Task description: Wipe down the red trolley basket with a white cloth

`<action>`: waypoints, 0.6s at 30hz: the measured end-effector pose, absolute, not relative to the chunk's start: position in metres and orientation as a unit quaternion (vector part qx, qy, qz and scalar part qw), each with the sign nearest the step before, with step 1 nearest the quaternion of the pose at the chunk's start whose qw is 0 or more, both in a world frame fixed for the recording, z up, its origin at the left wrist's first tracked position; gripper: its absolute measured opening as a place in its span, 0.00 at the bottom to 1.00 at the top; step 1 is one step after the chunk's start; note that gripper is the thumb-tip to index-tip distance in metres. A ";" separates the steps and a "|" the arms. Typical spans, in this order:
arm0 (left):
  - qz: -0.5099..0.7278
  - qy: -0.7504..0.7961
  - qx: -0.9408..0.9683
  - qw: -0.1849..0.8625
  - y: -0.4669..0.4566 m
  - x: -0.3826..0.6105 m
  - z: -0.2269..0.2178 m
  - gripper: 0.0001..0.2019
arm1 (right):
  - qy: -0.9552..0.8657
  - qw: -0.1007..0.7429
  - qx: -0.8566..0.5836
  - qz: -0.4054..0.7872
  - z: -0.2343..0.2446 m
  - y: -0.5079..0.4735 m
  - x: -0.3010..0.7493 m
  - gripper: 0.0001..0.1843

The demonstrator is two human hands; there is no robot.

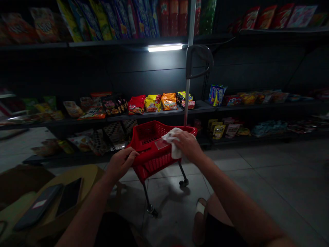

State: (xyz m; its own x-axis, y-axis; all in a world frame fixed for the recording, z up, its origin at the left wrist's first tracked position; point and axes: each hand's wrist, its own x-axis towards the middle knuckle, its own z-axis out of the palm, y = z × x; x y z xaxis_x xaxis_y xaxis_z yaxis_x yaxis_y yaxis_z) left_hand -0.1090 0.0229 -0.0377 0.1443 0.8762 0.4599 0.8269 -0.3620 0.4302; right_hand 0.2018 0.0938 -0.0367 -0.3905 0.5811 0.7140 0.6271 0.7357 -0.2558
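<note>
A red plastic shopping cart (154, 159) on dark legs with casters stands in front of me, with its basket open at the top. My left hand (122, 161) is closed over the near left corner of the basket rim. In my right hand (187, 144) is a white cloth (176, 151), pressed on the near rim toward the right corner. A clear label holder (162, 144) lies on the rim just left of the cloth. The fingertips of the right hand are partly buried in the cloth.
Behind the cart, dark shelves (197, 109) carry packaged snacks (153, 103). A metal pole (189, 31) with a grey loop handle (199, 61) rises behind the basket. At lower left, a round stool (88, 175) holds a phone (69, 196) and a dark flat case (38, 207).
</note>
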 end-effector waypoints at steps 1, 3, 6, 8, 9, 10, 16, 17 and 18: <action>0.337 0.563 0.754 0.041 0.023 -0.114 -0.038 0.20 | -0.818 0.424 -0.389 -0.019 -0.036 0.107 0.218 0.13; 0.337 0.564 0.753 0.042 0.024 -0.122 -0.036 0.21 | -0.798 0.436 -0.417 -0.009 -0.034 0.124 0.238 0.13; 0.288 0.589 0.754 0.047 0.024 -0.125 -0.028 0.22 | -0.805 0.437 -0.402 -0.015 -0.033 0.116 0.228 0.11; 0.242 0.631 0.735 0.048 0.024 -0.118 -0.018 0.23 | -0.811 0.437 -0.388 -0.031 -0.033 0.096 0.203 0.10; 0.227 0.652 0.722 0.043 0.024 -0.111 -0.013 0.25 | -0.812 0.440 -0.382 -0.042 -0.034 0.085 0.189 0.09; 0.219 0.667 0.711 0.033 0.025 -0.103 -0.008 0.26 | -0.815 0.442 -0.372 -0.054 -0.036 0.075 0.176 0.09; 0.183 0.594 0.783 0.018 0.042 -0.053 0.009 0.29 | -0.865 0.414 -0.273 -0.074 -0.046 0.067 0.167 0.14; 0.166 0.599 0.783 0.029 0.045 -0.049 0.010 0.29 | -0.863 0.417 -0.277 -0.066 -0.048 0.073 0.176 0.14; 0.152 0.612 0.775 0.040 0.048 -0.048 0.011 0.29 | -0.857 0.425 -0.286 -0.056 -0.051 0.080 0.186 0.14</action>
State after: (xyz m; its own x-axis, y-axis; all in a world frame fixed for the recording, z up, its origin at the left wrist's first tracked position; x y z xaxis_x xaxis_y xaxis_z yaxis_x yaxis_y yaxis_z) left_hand -0.0476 0.0482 0.0105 0.2040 0.9611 0.1861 0.9367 -0.2469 0.2481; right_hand 0.1860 0.0801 -0.0505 -0.4744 0.4427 0.7609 0.5386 0.8296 -0.1469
